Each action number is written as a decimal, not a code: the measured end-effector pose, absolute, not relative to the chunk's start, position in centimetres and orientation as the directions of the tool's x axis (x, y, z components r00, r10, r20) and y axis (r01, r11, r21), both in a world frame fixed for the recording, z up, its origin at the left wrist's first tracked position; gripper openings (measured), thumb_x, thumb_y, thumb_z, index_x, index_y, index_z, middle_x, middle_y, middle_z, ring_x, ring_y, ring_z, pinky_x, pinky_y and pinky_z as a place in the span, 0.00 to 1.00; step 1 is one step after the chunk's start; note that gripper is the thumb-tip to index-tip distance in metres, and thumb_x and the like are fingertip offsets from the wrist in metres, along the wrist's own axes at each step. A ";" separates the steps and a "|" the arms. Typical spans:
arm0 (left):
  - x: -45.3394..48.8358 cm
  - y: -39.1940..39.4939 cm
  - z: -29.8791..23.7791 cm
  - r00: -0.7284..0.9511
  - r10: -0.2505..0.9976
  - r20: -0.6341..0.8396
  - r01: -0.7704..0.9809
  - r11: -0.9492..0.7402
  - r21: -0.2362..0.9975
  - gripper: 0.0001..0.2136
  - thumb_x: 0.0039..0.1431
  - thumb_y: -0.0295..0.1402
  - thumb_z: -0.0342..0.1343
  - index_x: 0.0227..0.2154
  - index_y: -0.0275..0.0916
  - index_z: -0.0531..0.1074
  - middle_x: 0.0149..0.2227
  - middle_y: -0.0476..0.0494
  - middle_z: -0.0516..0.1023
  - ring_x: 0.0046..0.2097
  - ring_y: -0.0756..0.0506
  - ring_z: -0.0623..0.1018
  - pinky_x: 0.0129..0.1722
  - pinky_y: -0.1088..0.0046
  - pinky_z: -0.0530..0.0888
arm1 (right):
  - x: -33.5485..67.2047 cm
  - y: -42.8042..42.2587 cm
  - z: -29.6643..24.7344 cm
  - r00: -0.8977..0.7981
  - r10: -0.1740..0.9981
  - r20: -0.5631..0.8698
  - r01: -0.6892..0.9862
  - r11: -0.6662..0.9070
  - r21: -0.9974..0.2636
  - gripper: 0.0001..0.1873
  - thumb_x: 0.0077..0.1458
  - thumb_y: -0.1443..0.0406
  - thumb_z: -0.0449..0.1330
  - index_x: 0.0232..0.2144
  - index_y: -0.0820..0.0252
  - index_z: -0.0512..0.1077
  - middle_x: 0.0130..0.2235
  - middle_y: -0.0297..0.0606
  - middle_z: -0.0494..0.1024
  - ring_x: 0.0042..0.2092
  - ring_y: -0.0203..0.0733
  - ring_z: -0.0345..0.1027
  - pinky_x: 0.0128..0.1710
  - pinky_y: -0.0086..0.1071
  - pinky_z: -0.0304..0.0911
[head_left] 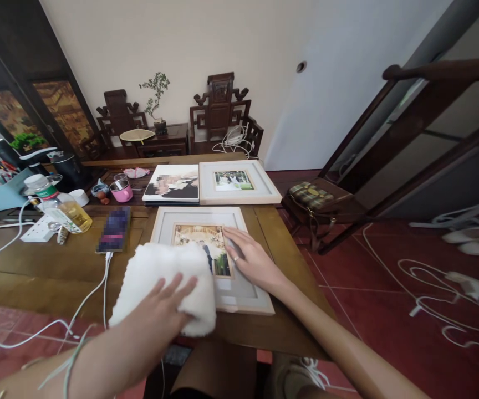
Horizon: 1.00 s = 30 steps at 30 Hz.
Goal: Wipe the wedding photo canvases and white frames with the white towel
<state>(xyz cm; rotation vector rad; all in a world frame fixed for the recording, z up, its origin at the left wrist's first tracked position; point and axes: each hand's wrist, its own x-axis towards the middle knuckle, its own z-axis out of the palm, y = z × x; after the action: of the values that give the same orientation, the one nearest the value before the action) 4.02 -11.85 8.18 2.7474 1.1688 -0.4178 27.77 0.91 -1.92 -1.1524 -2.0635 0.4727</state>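
My left hand (167, 302) grips a folded, fluffy white cloth (139, 277), its fingers pressed into the pile. The cloth covers the lower left part of a pale wooden picture frame (260, 306) lying flat on the table. On the glass of that frame rests my right hand (250, 257), fingers stretched out and flat, with a ring on one finger. Between the two hands part of the framed photo (222, 265) shows; the cloth hides the rest. Behind it lie a second picture frame (264, 191) and a photo album or panel (171, 194), side by side.
Left on the wooden table (77, 271) are a charging phone (115, 230), a bottle (67, 210), a power strip (40, 228) and a pink cup (122, 191). White cables hang over the front edge. A chair with a plaid bag (310, 195) stands at right.
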 end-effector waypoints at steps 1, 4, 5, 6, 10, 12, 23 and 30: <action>4.2 -12.6 7.8 0.688 0.675 -0.266 0.705 -0.709 0.023 0.17 0.54 0.24 0.59 0.48 0.42 0.73 0.69 0.38 0.46 0.67 0.33 0.54 0.63 0.52 0.59 | 27.8 0.9 -1.9 -0.348 0.844 0.408 0.583 0.536 -0.611 0.22 0.59 0.64 0.52 0.55 0.59 0.70 0.58 0.47 0.71 0.61 0.50 0.62 0.62 0.53 0.56; 4.8 -13.2 6.9 0.694 0.690 -0.207 0.711 -0.702 0.047 0.15 0.57 0.26 0.58 0.46 0.44 0.74 0.69 0.40 0.44 0.67 0.32 0.50 0.63 0.48 0.57 | 27.8 0.9 -1.7 -0.358 0.844 0.400 0.591 0.537 -0.603 0.22 0.59 0.64 0.51 0.55 0.59 0.69 0.58 0.47 0.70 0.61 0.50 0.62 0.62 0.53 0.56; 4.9 -12.6 6.8 0.666 0.712 -0.221 0.736 -0.675 0.044 0.17 0.56 0.25 0.58 0.48 0.44 0.73 0.69 0.39 0.44 0.67 0.32 0.50 0.63 0.46 0.57 | 27.8 0.9 -1.6 -0.361 0.846 0.393 0.597 0.533 -0.599 0.22 0.60 0.64 0.51 0.55 0.60 0.69 0.59 0.47 0.70 0.61 0.50 0.61 0.62 0.52 0.56; 5.0 -11.8 6.8 0.623 0.742 -0.247 0.770 -0.638 0.027 0.19 0.55 0.23 0.58 0.49 0.43 0.73 0.69 0.37 0.45 0.67 0.31 0.50 0.62 0.45 0.57 | 27.8 0.9 -1.6 -0.363 0.849 0.385 0.603 0.529 -0.597 0.22 0.60 0.64 0.51 0.55 0.61 0.69 0.59 0.48 0.70 0.61 0.50 0.61 0.62 0.52 0.55; 4.5 -6.0 6.8 0.444 0.870 -0.215 0.868 -0.477 -0.139 0.25 0.53 0.14 0.49 0.53 0.39 0.70 0.68 0.32 0.49 0.67 0.30 0.49 0.62 0.43 0.55 | 27.8 0.9 -1.6 -0.360 0.851 0.383 0.602 0.525 -0.601 0.22 0.60 0.63 0.51 0.55 0.63 0.70 0.58 0.50 0.70 0.61 0.51 0.61 0.62 0.53 0.55; 4.1 -2.6 6.7 0.423 0.901 -0.099 0.884 -0.434 -0.172 0.28 0.52 0.12 0.47 0.55 0.37 0.67 0.68 0.31 0.48 0.67 0.30 0.50 0.61 0.43 0.56 | 27.7 1.0 -1.8 -0.361 0.845 0.395 0.594 0.535 -0.600 0.22 0.60 0.63 0.51 0.55 0.61 0.69 0.58 0.49 0.70 0.61 0.51 0.61 0.62 0.54 0.56; 10.0 3.9 5.9 0.737 0.676 0.023 0.666 -0.720 -0.195 0.22 0.58 0.17 0.48 0.55 0.36 0.67 0.67 0.37 0.54 0.67 0.35 0.54 0.63 0.52 0.56 | 27.7 0.7 -1.3 -0.397 0.817 0.417 0.598 0.575 -0.558 0.18 0.61 0.66 0.48 0.49 0.62 0.71 0.52 0.50 0.74 0.57 0.52 0.64 0.58 0.51 0.60; 7.6 3.6 5.6 0.688 0.725 -0.033 0.693 -0.669 -0.268 0.17 0.60 0.17 0.48 0.48 0.37 0.73 0.63 0.37 0.62 0.64 0.37 0.61 0.58 0.55 0.65 | 27.6 1.1 -2.1 -0.382 0.827 0.413 0.600 0.562 -0.570 0.21 0.60 0.66 0.50 0.54 0.63 0.69 0.58 0.50 0.70 0.61 0.52 0.60 0.62 0.52 0.55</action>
<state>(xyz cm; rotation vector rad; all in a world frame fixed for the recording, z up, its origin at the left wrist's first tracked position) 7.61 3.56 5.61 3.0991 1.3243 -0.2331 27.64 1.07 -2.07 -1.1383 -2.1181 0.4307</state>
